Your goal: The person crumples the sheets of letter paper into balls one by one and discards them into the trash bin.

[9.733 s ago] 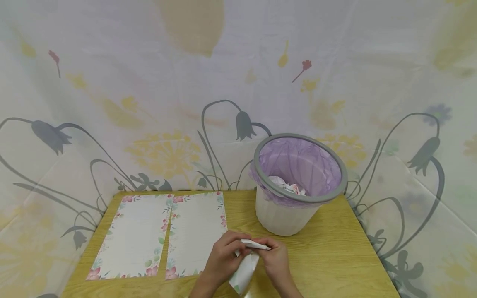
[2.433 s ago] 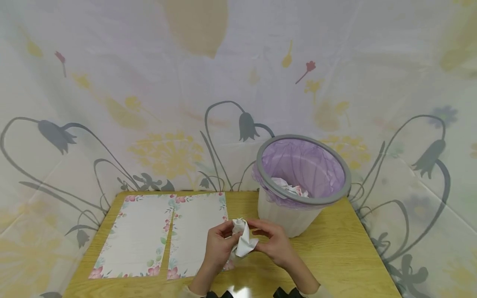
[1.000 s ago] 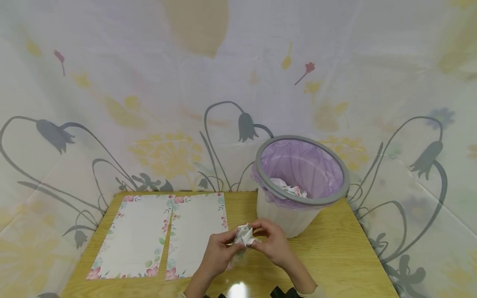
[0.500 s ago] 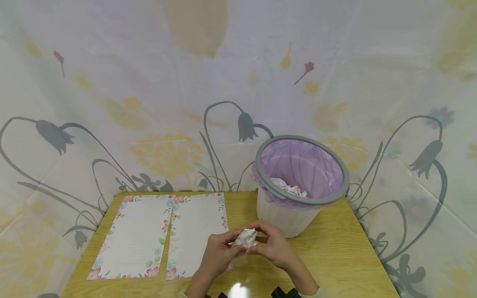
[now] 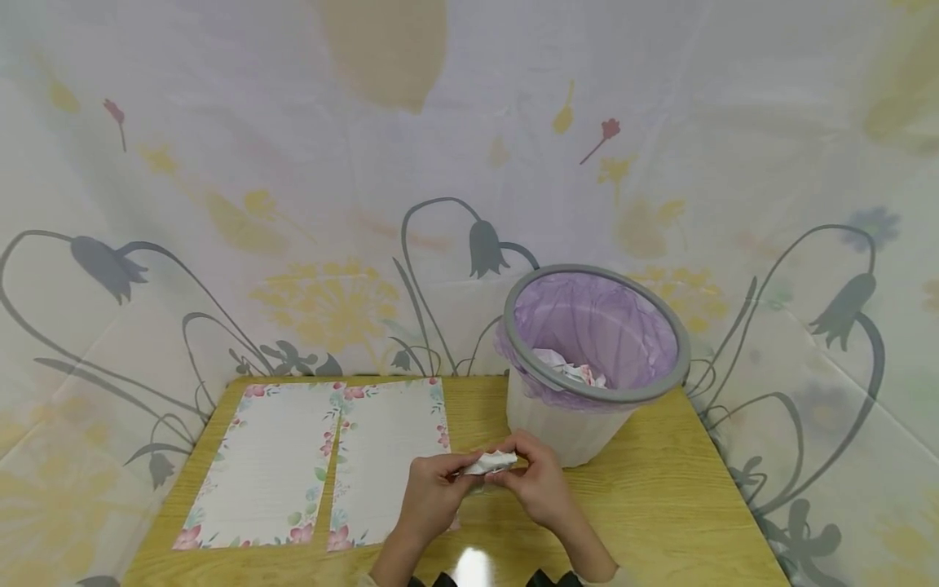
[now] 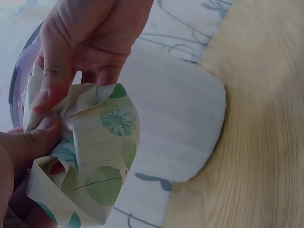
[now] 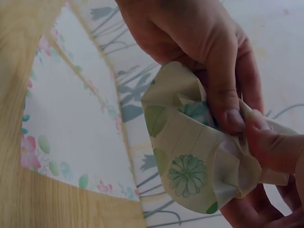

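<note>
A crumpled sheet of floral writing paper (image 5: 490, 463) is held between both hands above the front middle of the table. In the wrist views, the crumpled paper (image 6: 107, 147) shows dotted lines, green leaves and a teal flower. My left hand (image 5: 431, 493) pinches it from the left with thumb and fingers. From the other side my right hand (image 5: 541, 485) pinches it, the two thumbs close together. Seen from the right wrist, the paper (image 7: 190, 152) bulges out below the thumbs, and some fingers are hidden behind it.
Two flat sheets with flower borders, a left sheet (image 5: 257, 465) and a right sheet (image 5: 385, 461), lie on the wooden table (image 5: 660, 505). Behind my right hand stands a white bin (image 5: 546, 424) with a grey rim and purple liner (image 5: 587, 318). Crumpled paper (image 5: 568, 371) lies inside it.
Earlier the paper was a longer folded strip hanging from the hands; it is now crumpled more compactly. Over the last second both hands have turned and squeezed it, staying in about the same place.
</note>
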